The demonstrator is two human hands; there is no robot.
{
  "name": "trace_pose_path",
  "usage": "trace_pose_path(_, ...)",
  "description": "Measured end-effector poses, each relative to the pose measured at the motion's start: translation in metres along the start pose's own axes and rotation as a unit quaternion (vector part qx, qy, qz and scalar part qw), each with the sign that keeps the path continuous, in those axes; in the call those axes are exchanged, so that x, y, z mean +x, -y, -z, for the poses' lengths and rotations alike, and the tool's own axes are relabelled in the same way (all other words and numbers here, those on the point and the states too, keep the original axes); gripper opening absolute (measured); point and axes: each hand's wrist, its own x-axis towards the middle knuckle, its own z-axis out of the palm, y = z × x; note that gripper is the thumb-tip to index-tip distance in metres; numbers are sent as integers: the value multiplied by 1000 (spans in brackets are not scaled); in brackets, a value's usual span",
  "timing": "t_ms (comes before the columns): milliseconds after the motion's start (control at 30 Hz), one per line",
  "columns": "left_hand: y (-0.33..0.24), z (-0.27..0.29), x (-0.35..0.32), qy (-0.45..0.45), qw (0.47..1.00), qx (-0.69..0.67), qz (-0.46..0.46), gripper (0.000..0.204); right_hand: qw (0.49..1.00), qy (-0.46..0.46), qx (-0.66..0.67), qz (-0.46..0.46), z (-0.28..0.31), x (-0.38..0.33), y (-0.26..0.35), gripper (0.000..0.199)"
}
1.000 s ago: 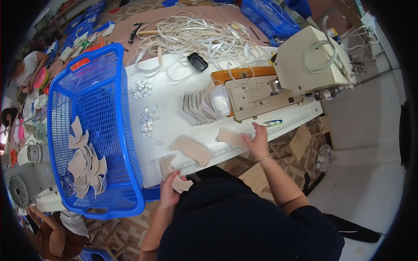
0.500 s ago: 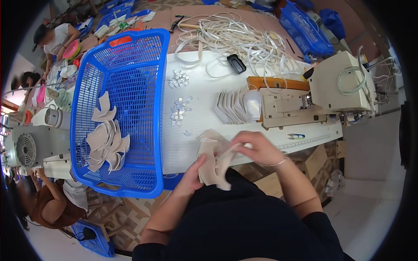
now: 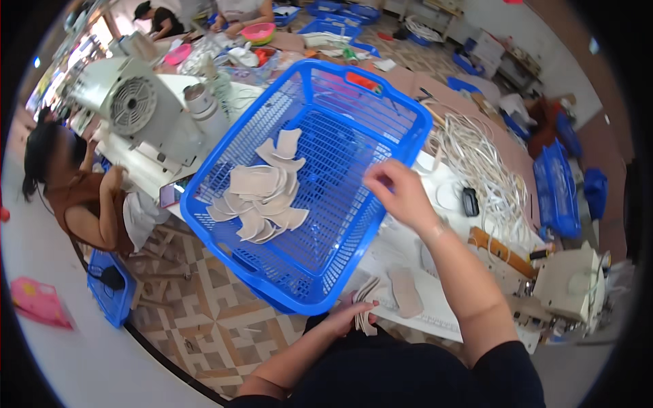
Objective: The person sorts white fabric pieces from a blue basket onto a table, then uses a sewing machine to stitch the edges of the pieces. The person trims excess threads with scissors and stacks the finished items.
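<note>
Low in front of my body, my left hand point(image 3: 345, 318) grips a small stack of curved beige fabric pieces point(image 3: 368, 298). My right hand point(image 3: 403, 194) is over the right side of a large blue plastic basket point(image 3: 253, 275). Its fingers are loosely bent with a gap at the thumb, and nothing shows in them. Inside the basket, a loose heap of similar beige pieces point(image 3: 262, 194) lies toward the left. Another beige piece point(image 3: 406, 291) rests on the white table, right of my left hand.
A sewing machine point(image 3: 568, 282) stands at right, another machine point(image 3: 132, 109) at left. Tangled pale straps point(image 3: 476, 153) and a small black tray point(image 3: 470, 202) lie beyond my right arm. A person in brown point(image 3: 92, 211) sits at left. A blue crate point(image 3: 558, 194) is at far right.
The view has swung left, bringing the basket to the middle. My right hand has left the pieces and moved over the basket's side. My left hand still holds its stack.
</note>
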Motion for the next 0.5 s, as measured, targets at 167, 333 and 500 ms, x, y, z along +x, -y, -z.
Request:
trace_pose_path(167, 9, 17, -6, -30, 998, 59, 12, 45, 897, 261, -356, -14, -114, 118, -61, 47)
trace_pose_path(333, 16, 21, -30, -124, 991, -19, -43, 41, 900, 271, -340, 3, -189, 134, -110, 48)
trace_pose_path(500, 17, 30, -19, -88, 993, -70, 30, 40, 874, 255, -412, -24, -153, 149, -102, 25)
